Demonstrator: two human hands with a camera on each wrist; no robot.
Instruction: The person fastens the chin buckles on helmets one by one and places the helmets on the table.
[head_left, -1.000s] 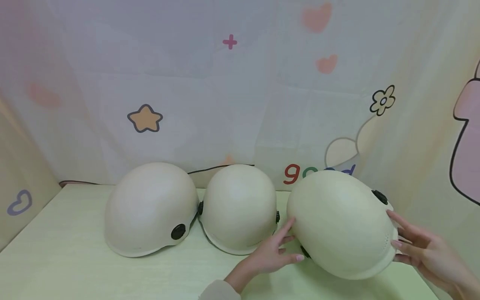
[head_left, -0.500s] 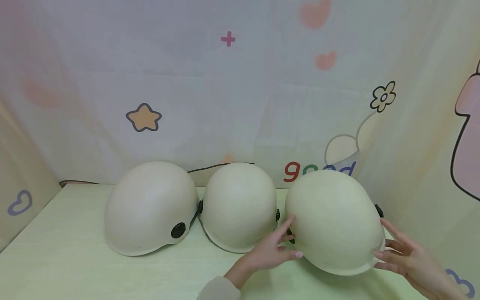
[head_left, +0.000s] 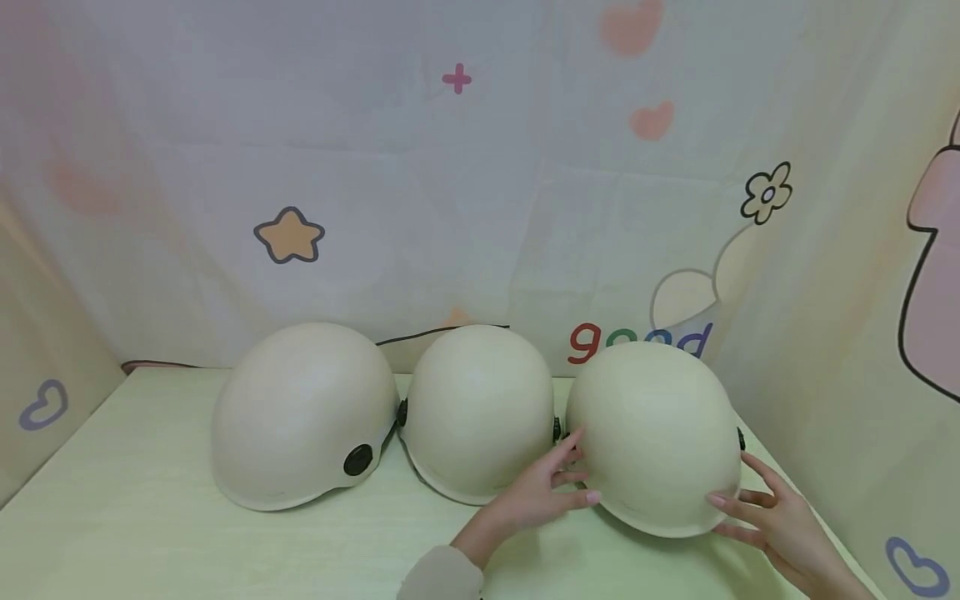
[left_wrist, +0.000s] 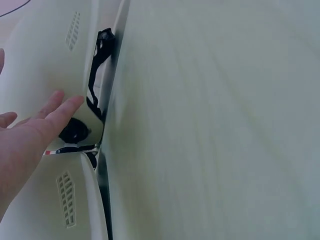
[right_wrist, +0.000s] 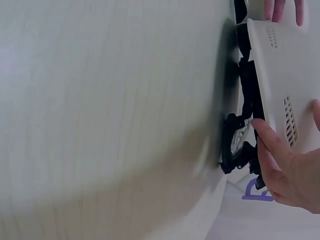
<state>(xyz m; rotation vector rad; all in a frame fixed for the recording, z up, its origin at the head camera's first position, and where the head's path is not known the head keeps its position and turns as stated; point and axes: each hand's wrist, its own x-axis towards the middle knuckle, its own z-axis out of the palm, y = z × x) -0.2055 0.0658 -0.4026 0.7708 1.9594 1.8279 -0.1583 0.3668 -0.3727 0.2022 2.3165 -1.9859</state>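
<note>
The rightmost cream helmet [head_left: 652, 425] stands dome up between both hands. Its left side is touched by the spread, fairly straight fingers of the left hand [head_left: 528, 500]. At its lower right edge is the right hand [head_left: 783, 525], thumb on the shell. In the right wrist view, the fingers of the right hand [right_wrist: 295, 175] grip the helmet's rim [right_wrist: 265, 85], with black straps hanging beneath. The left wrist view has the left hand [left_wrist: 25, 145] against a vented shell [left_wrist: 45, 65], beside a black round fitting [left_wrist: 74, 131]. The helmet's far side is hidden.
A middle helmet [head_left: 480, 408] stands just left of the held one, and a left helmet [head_left: 300, 417], turned sideways, is beside it. All are on a pale table [head_left: 150, 533]. Behind hangs a printed cloth [head_left: 375, 192] with a star, hearts and a flower.
The right helmet has turned and come down from a tilted pose to a more upright one, shifting slightly left. The right hand moved left with it; the left hand barely moved.
</note>
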